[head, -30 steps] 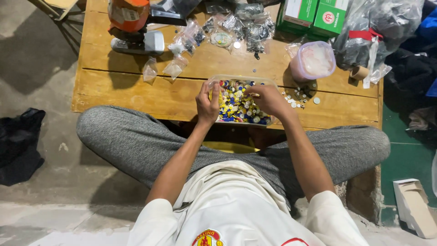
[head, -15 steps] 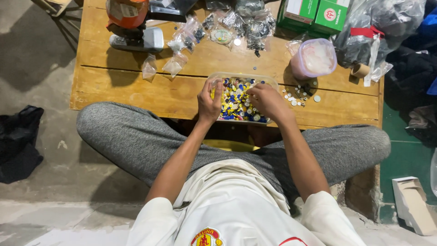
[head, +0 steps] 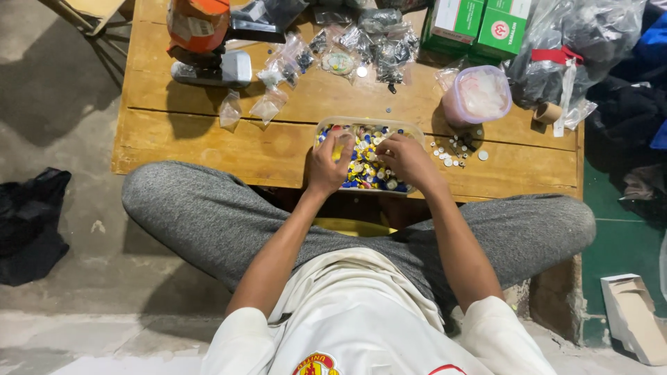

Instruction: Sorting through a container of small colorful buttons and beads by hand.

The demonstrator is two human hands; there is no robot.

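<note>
Left hand (head: pixel 328 165) rests curled at the left end of the clear plastic tray (head: pixel 410 130), fingers closed round a small yellow piece (head: pixel 337 151). Right hand (head: pixel 408 158) lies loosely curled over the mixed coloured buttons (head: pixel 366 158) in the tray (whether it grips any cannot be told). Just right of that hand lie loose white buttons (head: pixel 450 148) on the wooden table (head: pixel 208 135); beyond them, a lidded pink tub (head: pixel 476 95).
</note>
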